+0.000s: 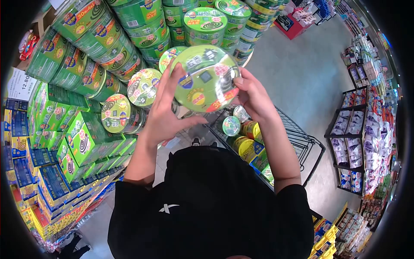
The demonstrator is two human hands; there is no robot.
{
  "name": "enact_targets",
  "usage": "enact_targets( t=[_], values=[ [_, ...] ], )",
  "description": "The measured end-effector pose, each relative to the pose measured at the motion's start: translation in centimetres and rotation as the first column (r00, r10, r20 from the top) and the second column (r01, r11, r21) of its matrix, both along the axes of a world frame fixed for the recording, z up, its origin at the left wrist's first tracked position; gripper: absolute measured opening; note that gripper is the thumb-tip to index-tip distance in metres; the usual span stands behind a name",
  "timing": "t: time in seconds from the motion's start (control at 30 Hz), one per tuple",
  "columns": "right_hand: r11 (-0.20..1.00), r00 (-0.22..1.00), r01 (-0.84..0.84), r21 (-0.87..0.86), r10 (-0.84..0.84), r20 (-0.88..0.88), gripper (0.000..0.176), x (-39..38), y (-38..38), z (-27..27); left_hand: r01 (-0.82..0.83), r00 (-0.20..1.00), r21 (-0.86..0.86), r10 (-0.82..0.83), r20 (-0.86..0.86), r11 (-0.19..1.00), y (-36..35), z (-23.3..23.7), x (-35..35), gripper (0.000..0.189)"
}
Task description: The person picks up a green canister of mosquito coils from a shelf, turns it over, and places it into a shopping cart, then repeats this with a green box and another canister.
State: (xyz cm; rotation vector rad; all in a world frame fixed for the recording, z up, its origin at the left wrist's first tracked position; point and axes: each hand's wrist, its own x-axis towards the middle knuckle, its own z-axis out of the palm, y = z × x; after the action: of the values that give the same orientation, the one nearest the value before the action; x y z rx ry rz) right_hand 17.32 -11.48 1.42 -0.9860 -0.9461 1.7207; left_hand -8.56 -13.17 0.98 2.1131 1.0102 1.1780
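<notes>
A round, plastic-wrapped green mosquito coil tub [207, 80] is up in front of my chest, its printed lid turned toward me. My left hand [161, 110] bears against its left side, fingers along the rim, with the thumb stretched out below it. On the other side, my right hand [256, 95] grips the edge, thumb on the lid's rim and the other fingers mostly hidden behind. Just beyond the held tub, stacked mosquito coil tubs [205, 28] stand in green piles. Two lower tubs, a pale-lidded tub [144, 87] and a yellow-green tub [115, 113], sit left of my left hand.
A black wire shopping cart [297, 138] with yellow tubs [246, 148] and other goods stands below my right arm. Green boxes [84, 138] are stacked at left beside a price sign [21, 84]. Shelves of packets [349, 134] line the right; grey floor [284, 64] lies between.
</notes>
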Motion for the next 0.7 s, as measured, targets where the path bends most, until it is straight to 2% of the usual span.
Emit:
enact_targets(
  t=[0.03,0.2,0.3,0.4,0.43,0.53,0.63,0.7],
  values=[
    [1.0,1.0,-0.014,0.012,0.014,0.025,0.056,-0.5,0.1,0.6,-0.056,0.997,0.079,0.06,-0.052,0.995,-0.1,0.6,0.1,0.124],
    [0.998,0.99,-0.064,0.016,0.061,0.131,0.059,-2.5,0.6,1.9,-0.182,0.982,0.046,0.179,0.065,0.982,-0.3,-0.3,-0.7,0.113],
    [0.994,0.992,-0.098,0.041,0.094,0.09,0.062,-3.4,0.5,1.5,-0.248,0.967,-0.011,0.249,0.049,0.969,-0.9,0.0,-1.6,0.106],
    [0.983,0.986,-0.168,0.08,0.165,0.036,0.06,-4.1,0.7,1.7,-0.23,0.952,-0.067,0.239,0.194,0.971,-1.2,0.0,-3.0,0.105],
    [0.975,0.98,-0.197,0.099,0.196,0.023,0.057,-4.3,0.8,1.9,-0.147,0.915,-0.157,0.195,0.352,0.976,-1.4,0.1,-3.5,0.103],
    [0.966,0.972,-0.235,0.11,0.237,-0.001,0.052,-4.8,0.8,3.1,-0.035,0.791,-0.206,0.153,0.593,0.978,-2.0,1.2,-4.8,0.101],
    [0.968,0.982,-0.186,0.17,0.179,0.052,0.05,-3.9,1.2,3.5,-0.115,0.785,-0.153,0.184,0.592,0.982,-2.2,1.1,-7.0,0.097],
    [0.982,0.994,-0.113,0.152,0.112,0.018,0.05,-2.3,1.1,3.1,-0.209,0.784,-0.129,0.245,0.571,0.969,-2.5,1.1,-8.3,0.092]
  ],
)
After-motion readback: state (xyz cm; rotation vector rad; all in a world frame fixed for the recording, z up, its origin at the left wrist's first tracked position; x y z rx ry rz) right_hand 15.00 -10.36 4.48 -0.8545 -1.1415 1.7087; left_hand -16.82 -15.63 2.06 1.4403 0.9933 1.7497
